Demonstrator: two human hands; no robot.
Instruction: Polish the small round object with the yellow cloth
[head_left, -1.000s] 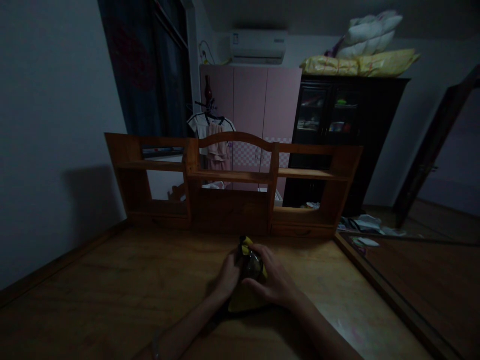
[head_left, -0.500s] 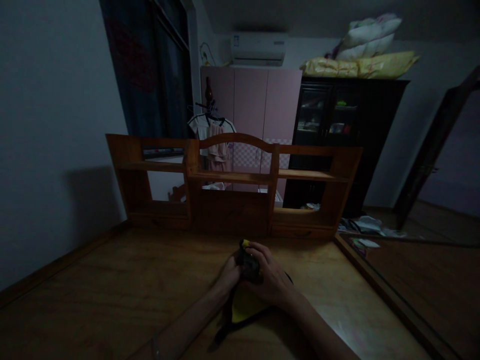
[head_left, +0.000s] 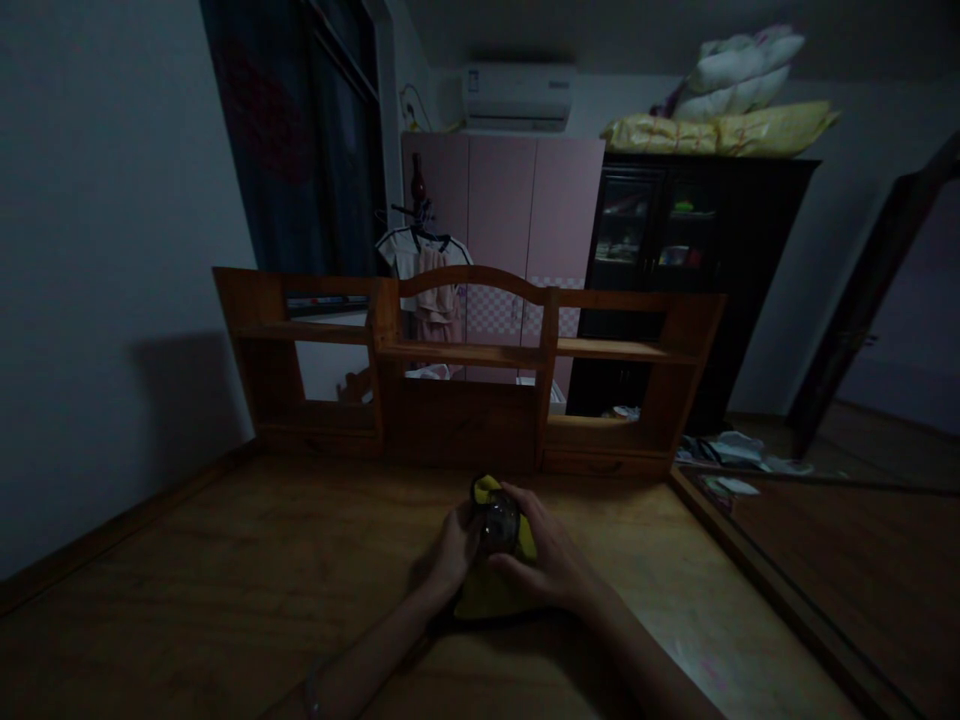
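Observation:
Between my two hands, above the wooden surface, is a small rounded, dark, shiny object (head_left: 501, 524) that looks like glass; its exact kind is not clear in the dim light. A yellow cloth with a black edge (head_left: 491, 594) wraps behind it and hangs below. My left hand (head_left: 450, 555) is closed at the object's left side, with its fingertips partly hidden. From the right, my right hand (head_left: 551, 555) curves round the object and the cloth, thumb below and fingers above.
A wooden tabletop (head_left: 300, 540) spreads under my hands, with a raised edge at the right. Along its back stands a low wooden shelf unit (head_left: 465, 353). Beyond are a pink wardrobe (head_left: 499, 210), a dark cabinet (head_left: 750, 230) and hanging clothes (head_left: 431, 270).
The cloth has shifted: more yellow shows at the top and right of the shiny object, and its lower corner has drawn up. The object's face is more exposed, with my right hand opened slightly around it.

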